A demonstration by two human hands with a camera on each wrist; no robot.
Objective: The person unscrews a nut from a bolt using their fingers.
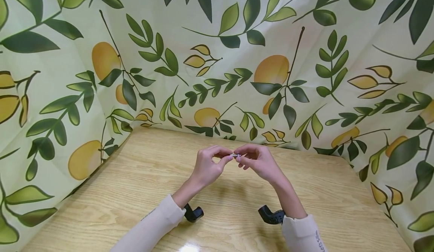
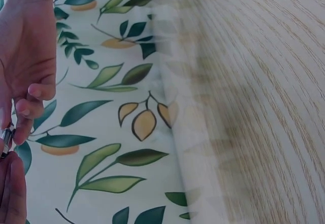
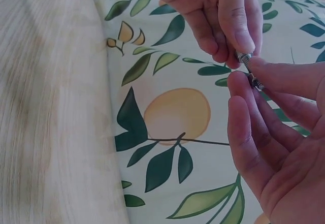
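Observation:
A small threaded metal bolt (image 1: 234, 155) is held in the air between both hands, above the far part of the table. My left hand (image 1: 209, 166) pinches one end of the bolt between thumb and fingers. At the other end, the right hand (image 1: 260, 164) pinches with thumb and index finger, its other fingers loosely bent. The right wrist view shows the thread of the bolt (image 3: 247, 60) between the two sets of fingertips. A wider shiny piece sits at the right hand's end; whether it is a nut or the head, I cannot tell.
A light wood-grain table (image 1: 145, 165) lies under the hands. Patterned cloth (image 1: 230, 101) with leaves and fruit rises along its back and sides. Black wrist-worn devices (image 1: 194, 213) jut inward from both sleeves, close over the table.

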